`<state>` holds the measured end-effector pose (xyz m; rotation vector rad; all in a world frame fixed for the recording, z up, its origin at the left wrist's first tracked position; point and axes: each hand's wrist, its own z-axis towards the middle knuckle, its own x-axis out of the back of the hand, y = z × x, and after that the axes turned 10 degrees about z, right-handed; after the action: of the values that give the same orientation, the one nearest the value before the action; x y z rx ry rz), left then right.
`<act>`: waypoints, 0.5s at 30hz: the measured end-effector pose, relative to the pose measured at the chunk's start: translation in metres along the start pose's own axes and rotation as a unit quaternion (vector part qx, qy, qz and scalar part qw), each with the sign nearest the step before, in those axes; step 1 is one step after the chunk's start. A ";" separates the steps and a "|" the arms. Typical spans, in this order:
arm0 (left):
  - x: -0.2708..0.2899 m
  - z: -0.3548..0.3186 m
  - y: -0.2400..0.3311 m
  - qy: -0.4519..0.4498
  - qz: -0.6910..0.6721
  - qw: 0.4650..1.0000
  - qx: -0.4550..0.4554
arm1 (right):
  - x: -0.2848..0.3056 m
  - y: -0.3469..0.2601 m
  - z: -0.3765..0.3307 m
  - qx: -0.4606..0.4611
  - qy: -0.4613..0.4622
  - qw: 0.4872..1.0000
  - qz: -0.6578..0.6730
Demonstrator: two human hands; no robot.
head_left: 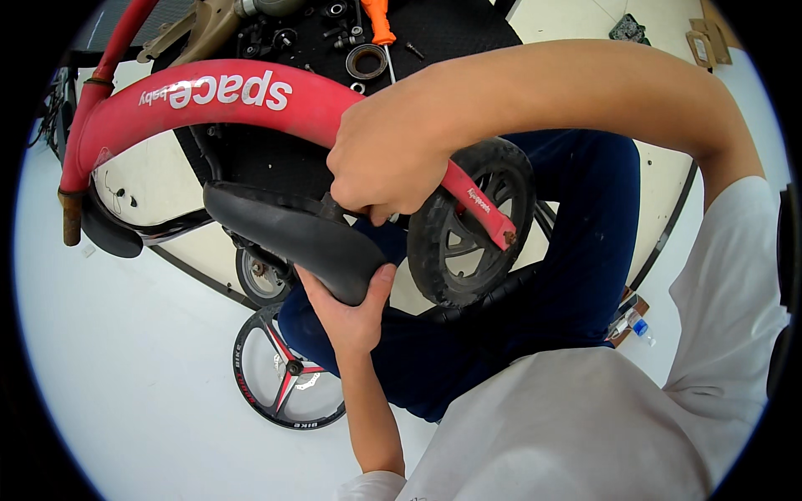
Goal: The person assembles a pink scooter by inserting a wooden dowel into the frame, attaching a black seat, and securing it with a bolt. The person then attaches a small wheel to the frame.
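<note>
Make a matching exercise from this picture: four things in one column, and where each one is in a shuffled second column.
Things:
1. black saddle
2. right hand
3. loose spoked wheel
4. orange-handled tool

Places:
A. flat on the white floor
B. on the black mat at the top
C. gripped from below by the left hand
D. closed around the red frame, beside the saddle post

Pairs: 1-C, 2-D, 3-A, 4-B

The curved red metal bike frame looks glossy and smooth, rusted at its left end. Below it, the black plastic saddle is matt and finely textured. Right of the saddle, the black rubber tyre appears dull and dusty.
</note>
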<state>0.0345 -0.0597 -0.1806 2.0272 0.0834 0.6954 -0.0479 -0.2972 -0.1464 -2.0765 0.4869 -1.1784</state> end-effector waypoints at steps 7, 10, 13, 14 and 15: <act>-0.001 0.000 -0.002 -0.002 -0.006 1.000 -0.001 | -0.008 -0.008 -0.002 -0.035 0.108 0.992 0.059; -0.001 0.000 -0.004 0.005 -0.013 1.000 -0.002 | -0.028 -0.014 -0.009 -0.060 0.170 0.982 0.059; -0.001 0.000 0.000 0.002 0.005 1.000 -0.008 | -0.062 -0.026 -0.012 -0.088 0.262 0.960 0.032; -0.001 -0.001 0.001 0.002 0.003 1.000 -0.009 | -0.075 -0.032 -0.011 -0.104 0.295 0.950 0.017; -0.001 -0.001 0.001 0.002 0.000 1.000 -0.007 | -0.087 -0.037 -0.008 -0.119 0.326 0.938 0.003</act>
<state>0.0328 -0.0600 -0.1799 2.0117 0.0807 0.6981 -0.1002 -0.2216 -0.1692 -1.8275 0.9787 -1.8847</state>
